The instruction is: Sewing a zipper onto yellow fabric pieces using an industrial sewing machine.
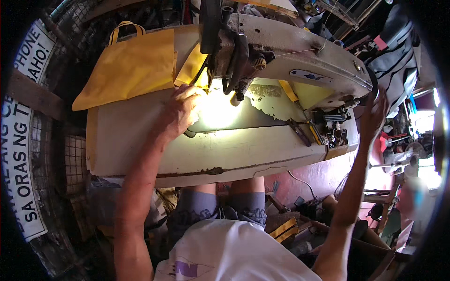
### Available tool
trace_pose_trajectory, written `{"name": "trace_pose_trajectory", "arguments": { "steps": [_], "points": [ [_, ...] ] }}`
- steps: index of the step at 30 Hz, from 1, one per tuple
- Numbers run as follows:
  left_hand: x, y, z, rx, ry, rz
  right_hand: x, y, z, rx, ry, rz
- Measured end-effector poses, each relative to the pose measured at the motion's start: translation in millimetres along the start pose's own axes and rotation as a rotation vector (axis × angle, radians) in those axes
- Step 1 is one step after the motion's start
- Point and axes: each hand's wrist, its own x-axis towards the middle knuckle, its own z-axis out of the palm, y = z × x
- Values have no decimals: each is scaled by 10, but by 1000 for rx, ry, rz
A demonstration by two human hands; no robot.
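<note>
My left hand is at the needle end of a cream sewing machine. Its fingers are curled together against the lower edge of a yellow fabric piece; lamp glare washes out the fingertips, so what they pinch cannot be made out. Left of that piece lies a yellow tote bag with a looped handle, flat on the worktable. At the machine's right end, my right hand grips the dark handwheel, its fingers reaching up along the rim.
Scissors-like tools with dark handles and a yellow cutter lie on the table under the machine arm. Bobbins and small parts crowd the table's right corner. A wire grid and a lettered sign stand at the left. Black material hangs at right.
</note>
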Motion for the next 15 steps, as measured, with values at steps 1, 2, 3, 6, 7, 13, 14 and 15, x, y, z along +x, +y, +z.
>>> {"name": "trace_pose_trajectory", "arguments": {
  "steps": [1,2,3,6,7,13,14,15],
  "points": [
    [-2,4,-5,-5,-12,0,225,204,64,-17,-15,-55],
    [-3,6,-10,-7,-36,-24,456,417,149,36,-92,12],
    [0,9,-13,-9,-25,3,661,618,261,65,-161,60],
    [-8,51,7,-48,-16,-18,1001,1113,569,187,-519,183],
    [-3,62,12,-19,11,-27,963,1219,610,218,-480,134],
    [-2,86,76,49,148,-90,-339,1122,824,108,-124,346],
    [2,73,88,82,149,-63,-535,1124,858,471,-47,533],
    [14,56,99,84,132,-54,-681,1150,913,711,81,630]
  ]
}}
